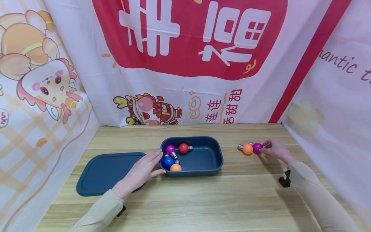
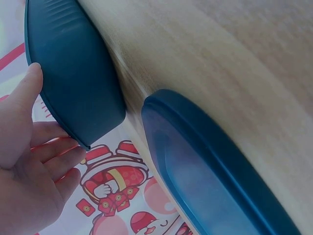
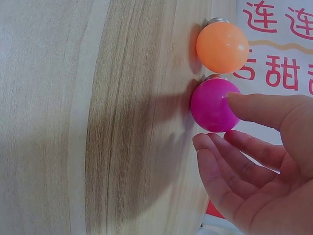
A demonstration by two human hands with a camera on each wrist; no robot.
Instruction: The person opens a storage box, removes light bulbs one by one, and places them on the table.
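On the right of the table, my right hand has thumb and fingertips about a purple light bulb, thumb on one side and fingertips close on the other. An orange light bulb lies right beside it. A dark blue rectangular container stands mid-table; my left hand rests against its left end, fingers fairly straight and thumb at the front corner. Inside, toward the left, lie a purple bulb, a red bulb, a blue bulb and an orange bulb.
A flat dark blue lid lies left of the container, partly under my left forearm in the head view. Printed cloth hangs behind the wooden table and along both sides.
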